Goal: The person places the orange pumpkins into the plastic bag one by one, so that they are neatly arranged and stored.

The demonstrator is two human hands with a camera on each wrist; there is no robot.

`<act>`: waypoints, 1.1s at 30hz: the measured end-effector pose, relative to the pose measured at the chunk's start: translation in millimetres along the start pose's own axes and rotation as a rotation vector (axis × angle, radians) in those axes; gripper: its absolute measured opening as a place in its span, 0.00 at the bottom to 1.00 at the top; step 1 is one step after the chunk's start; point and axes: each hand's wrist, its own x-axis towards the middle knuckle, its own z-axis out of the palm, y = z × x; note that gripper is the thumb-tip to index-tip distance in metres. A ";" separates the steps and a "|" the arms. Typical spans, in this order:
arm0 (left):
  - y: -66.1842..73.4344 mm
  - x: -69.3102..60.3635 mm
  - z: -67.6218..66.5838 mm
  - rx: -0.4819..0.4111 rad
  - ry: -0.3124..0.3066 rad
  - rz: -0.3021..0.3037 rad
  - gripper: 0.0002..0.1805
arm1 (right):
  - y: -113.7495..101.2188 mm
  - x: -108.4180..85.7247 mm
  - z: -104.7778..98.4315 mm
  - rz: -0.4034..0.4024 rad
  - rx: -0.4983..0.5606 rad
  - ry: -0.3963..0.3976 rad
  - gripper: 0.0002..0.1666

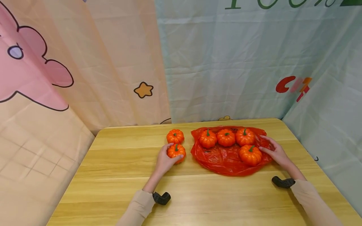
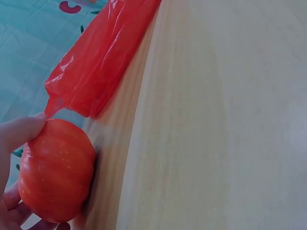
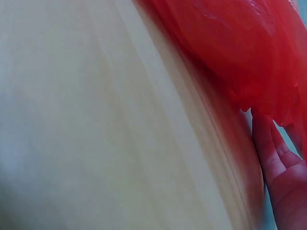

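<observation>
In the head view my left hand grips a small orange pumpkin with a green stem, thumb on its right side and fingers on its left. The left wrist view shows this pumpkin close up, near the wooden surface. Just behind it stands another pumpkin. My right hand is at the right edge of a red plastic bag, its thumb and fingers spread apart near a pumpkin lying on the bag. In the right wrist view the fingers touch the bag's edge.
A row of pumpkins lies along the back part of the bag, on the wooden table. Printed curtains hang behind the table and at both sides. Each wrist wears a black device.
</observation>
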 end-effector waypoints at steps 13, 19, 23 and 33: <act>2.0 -0.8 -2.3 0.022 -0.032 -0.026 0.39 | -2.3 -1.5 -2.5 0.050 -0.027 -0.025 0.34; 3.1 8.0 -1.0 -0.007 -0.015 -0.015 0.38 | -4.8 2.6 -5.2 0.057 -0.026 -0.024 0.34; 5.4 7.6 -1.0 -0.030 -0.005 -0.013 0.38 | -4.7 4.1 -5.5 0.055 -0.026 -0.023 0.33; 2.8 -7.2 5.2 -0.072 0.066 -0.038 0.38 | -2.0 0.5 -3.2 0.042 -0.038 -0.025 0.33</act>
